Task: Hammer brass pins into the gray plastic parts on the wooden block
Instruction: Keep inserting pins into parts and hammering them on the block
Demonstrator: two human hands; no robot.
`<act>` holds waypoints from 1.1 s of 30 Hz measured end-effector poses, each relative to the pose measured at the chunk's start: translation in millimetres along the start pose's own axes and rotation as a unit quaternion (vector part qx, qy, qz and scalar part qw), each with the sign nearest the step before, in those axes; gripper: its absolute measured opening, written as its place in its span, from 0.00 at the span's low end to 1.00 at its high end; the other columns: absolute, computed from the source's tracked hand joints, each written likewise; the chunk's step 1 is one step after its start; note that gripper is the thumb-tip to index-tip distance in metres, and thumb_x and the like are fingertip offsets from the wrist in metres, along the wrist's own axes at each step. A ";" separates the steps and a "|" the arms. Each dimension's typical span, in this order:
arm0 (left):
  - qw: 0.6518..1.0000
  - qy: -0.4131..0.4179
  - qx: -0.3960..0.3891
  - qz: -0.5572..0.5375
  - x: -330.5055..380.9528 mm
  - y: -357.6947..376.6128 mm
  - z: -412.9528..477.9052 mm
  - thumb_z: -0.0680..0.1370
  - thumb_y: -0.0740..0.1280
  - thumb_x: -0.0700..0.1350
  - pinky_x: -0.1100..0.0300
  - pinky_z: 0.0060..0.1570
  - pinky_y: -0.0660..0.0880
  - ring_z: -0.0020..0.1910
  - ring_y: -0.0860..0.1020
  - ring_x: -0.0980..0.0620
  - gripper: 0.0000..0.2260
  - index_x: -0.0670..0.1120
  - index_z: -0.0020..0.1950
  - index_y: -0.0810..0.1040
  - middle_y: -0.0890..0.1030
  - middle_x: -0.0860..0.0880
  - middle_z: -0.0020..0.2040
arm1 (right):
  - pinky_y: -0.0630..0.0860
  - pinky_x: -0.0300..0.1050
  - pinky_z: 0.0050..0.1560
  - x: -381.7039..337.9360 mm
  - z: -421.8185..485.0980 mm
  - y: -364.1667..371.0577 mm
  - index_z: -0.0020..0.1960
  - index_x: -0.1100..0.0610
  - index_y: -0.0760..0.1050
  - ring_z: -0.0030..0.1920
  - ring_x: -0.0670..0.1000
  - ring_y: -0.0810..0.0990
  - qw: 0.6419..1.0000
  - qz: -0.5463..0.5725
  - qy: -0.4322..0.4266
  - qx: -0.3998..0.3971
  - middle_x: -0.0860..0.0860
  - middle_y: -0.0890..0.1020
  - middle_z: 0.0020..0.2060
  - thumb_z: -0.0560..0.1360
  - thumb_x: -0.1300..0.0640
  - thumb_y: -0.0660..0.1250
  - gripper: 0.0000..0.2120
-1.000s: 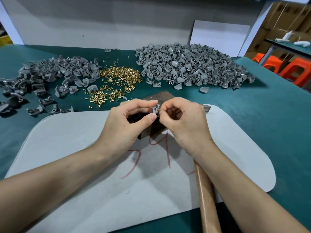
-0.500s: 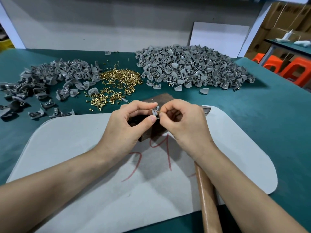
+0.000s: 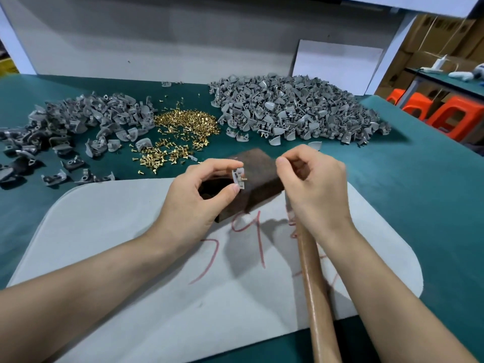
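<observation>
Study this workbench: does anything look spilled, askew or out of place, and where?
The brass pins lie scattered on the green cloth between the left gray heap and the right gray heap; one gray piece sits apart by the back wall. The gray part in the left hand has a pin jutting out.

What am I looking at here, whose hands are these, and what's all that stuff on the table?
No machine: a person works with bare hands, filmed by one camera worn on the head, looking down. The left hand pinches a gray part with a brass pin sticking out, over a wooden block. The right hand is curled beside it; whether it holds anything is unclear. A hammer handle runs under that wrist across a pale mat. On the green table lie a left heap and a right heap of gray parts, with loose pins between.
</observation>
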State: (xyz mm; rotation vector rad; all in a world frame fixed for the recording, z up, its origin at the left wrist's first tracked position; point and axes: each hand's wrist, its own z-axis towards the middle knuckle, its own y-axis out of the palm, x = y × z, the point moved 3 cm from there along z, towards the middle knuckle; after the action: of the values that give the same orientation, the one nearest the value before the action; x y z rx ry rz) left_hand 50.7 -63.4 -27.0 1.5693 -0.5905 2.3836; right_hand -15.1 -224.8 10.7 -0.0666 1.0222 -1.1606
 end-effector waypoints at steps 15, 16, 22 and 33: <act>0.994 -0.039 0.097 0.019 -9.9 -7.2 6.7 0.73 0.73 0.41 0.44 0.64 0.69 0.63 0.72 0.50 0.10 0.57 0.40 0.81 0.75 0.61 0.52 | 0.69 0.40 0.28 40.2 -1.1 -16.9 0.28 0.59 0.70 0.24 0.52 0.72 0.927 -0.055 0.330 -0.170 0.53 0.74 0.22 0.68 0.55 0.70 0.15; 0.994 -0.040 0.095 0.019 -10.2 -7.1 7.3 0.73 0.73 0.41 0.45 0.64 0.69 0.63 0.72 0.50 0.11 0.57 0.39 0.81 0.75 0.61 0.52 | 0.67 0.36 0.24 42.8 -1.9 -20.4 0.28 0.59 0.70 0.20 0.50 0.70 0.914 0.015 0.367 -0.172 0.54 0.73 0.21 0.69 0.57 0.69 0.14; 0.995 -0.048 0.087 0.022 -9.5 -7.5 7.0 0.74 0.72 0.41 0.49 0.66 0.68 0.62 0.73 0.52 0.11 0.58 0.39 0.80 0.75 0.63 0.52 | 0.65 0.33 0.20 33.0 8.5 -43.7 0.45 0.62 0.74 0.21 0.46 0.69 0.867 0.239 0.422 -0.116 0.53 0.72 0.29 0.75 0.57 0.67 0.07; 0.997 -0.033 0.072 0.011 -10.8 -7.2 11.8 0.75 0.71 0.39 0.55 0.65 0.71 0.55 0.76 0.56 0.10 0.54 0.42 0.80 0.77 0.56 0.51 | 0.63 0.35 0.19 -73.8 5.6 -11.1 0.44 0.68 0.73 0.17 0.50 0.69 0.962 -0.014 0.117 -0.247 0.54 0.72 0.24 0.80 0.56 0.60 0.14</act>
State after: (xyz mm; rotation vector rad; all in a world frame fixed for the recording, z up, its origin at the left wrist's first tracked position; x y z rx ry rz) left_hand 67.7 -62.0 -31.4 1.7149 -0.4608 2.4476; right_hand -21.1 -174.9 66.1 -0.3462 1.5110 -0.9279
